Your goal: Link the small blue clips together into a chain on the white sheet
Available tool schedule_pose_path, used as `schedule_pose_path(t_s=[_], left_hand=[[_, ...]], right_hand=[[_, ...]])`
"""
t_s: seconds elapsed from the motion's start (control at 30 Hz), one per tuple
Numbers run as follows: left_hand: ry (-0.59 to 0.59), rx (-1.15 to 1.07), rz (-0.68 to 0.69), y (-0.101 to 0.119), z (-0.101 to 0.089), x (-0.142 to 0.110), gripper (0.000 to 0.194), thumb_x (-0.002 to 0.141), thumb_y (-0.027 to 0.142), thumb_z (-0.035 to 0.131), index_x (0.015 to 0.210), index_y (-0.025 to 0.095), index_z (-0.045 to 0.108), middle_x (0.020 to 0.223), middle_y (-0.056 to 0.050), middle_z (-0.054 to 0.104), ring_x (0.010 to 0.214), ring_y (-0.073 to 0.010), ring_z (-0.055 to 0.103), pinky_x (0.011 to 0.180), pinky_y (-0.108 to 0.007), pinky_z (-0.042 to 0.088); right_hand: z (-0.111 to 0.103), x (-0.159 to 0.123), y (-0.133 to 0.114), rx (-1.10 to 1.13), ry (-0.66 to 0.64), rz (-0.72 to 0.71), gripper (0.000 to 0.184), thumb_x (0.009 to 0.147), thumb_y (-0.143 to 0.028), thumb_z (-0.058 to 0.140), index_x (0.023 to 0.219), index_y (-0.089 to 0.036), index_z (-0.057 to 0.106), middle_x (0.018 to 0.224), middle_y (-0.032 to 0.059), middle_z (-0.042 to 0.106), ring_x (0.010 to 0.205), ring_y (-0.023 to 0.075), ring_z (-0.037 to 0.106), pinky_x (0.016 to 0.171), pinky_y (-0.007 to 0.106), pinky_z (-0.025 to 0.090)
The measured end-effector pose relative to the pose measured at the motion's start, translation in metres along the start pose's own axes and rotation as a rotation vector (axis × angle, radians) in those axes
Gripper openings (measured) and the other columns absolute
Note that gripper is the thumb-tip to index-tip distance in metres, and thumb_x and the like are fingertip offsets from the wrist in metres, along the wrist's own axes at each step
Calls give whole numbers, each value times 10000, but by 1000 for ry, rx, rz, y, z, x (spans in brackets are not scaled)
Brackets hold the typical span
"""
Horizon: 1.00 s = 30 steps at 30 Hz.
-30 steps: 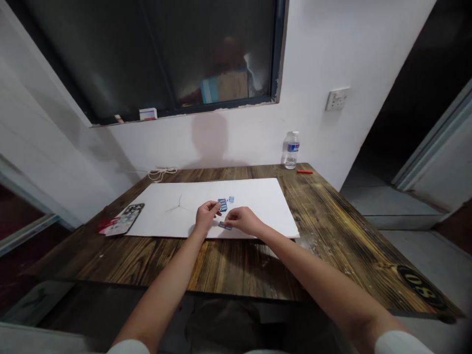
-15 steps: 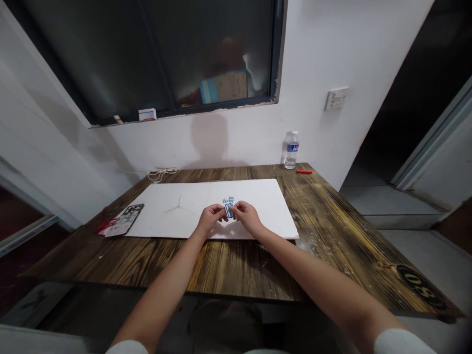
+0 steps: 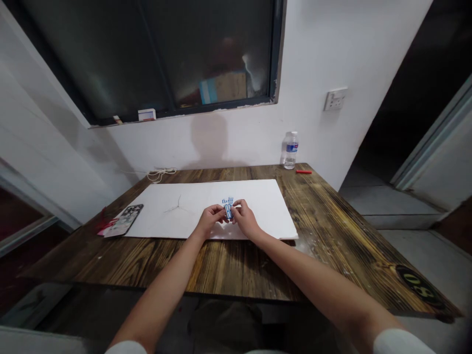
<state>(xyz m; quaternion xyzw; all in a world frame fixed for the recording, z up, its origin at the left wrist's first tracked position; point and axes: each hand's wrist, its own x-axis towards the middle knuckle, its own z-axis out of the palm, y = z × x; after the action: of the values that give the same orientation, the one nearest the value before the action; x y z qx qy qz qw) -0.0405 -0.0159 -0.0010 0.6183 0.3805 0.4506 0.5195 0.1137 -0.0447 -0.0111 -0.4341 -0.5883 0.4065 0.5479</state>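
Note:
My left hand (image 3: 211,218) and my right hand (image 3: 244,218) meet over a white sheet (image 3: 191,209) on the wooden table (image 3: 332,231). Both pinch a small blue piece (image 3: 228,211) held between their fingertips. A few more small blue pieces (image 3: 227,200) lie on the sheet just beyond the hands. What the pieces are is too small to tell.
A phone (image 3: 127,218) lies at the sheet's left end beside something red (image 3: 102,225). A water bottle (image 3: 291,150) and a red pen (image 3: 304,171) stand at the back right by the wall. A coiled cord (image 3: 159,173) lies at the back left.
My right hand lifted a blue piece from the sheet's near edge and brought it to my left hand. Both hands now hold it together, closer to the loose pieces.

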Motion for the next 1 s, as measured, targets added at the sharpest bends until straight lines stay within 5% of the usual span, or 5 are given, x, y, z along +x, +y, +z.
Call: schedule_pose_path(t_s=[0.2,0.4,0.67,0.83,1.0], left_hand=[[-60,-14,-39,0,0,-1,346,672,471,723,738,155,597,637,-43,662,564,-148,625,523,-223,395],[10,8,-45,-2,1,0,373,633,496,736,720,162,594,594,-25,634,539,-144,603,508,-225,395],[292,-34,-3,1,-3,5,358,603,477,735,685,166,576,597,-10,629,497,-113,566,476,-213,353],[391,-102,-6,-4,-8,10,371,590,477,739,695,167,564,586,7,622,479,-95,556,458,-195,334],[405,-115,-7,-7,-10,11,380,579,474,750,697,163,565,604,3,628,473,-89,554,448,-190,336]], right_hand=[[0,-2,0,-99,27,-68,187,846,-350,443,976,-218,419,570,-74,512,526,134,542,560,241,416],[-3,-3,-6,-233,20,-112,199,866,-342,422,1009,-206,440,582,-57,521,552,140,526,556,235,378],[-11,5,4,-367,32,-127,227,898,-306,417,1087,-192,471,926,50,650,849,178,591,766,309,438],[-13,2,7,-793,-185,-232,293,907,-244,449,1182,-170,517,1164,115,609,1152,210,492,953,343,358],[-10,-4,5,-1062,-427,-363,261,931,-235,404,1117,-137,560,1094,146,642,1221,235,461,1013,426,284]])
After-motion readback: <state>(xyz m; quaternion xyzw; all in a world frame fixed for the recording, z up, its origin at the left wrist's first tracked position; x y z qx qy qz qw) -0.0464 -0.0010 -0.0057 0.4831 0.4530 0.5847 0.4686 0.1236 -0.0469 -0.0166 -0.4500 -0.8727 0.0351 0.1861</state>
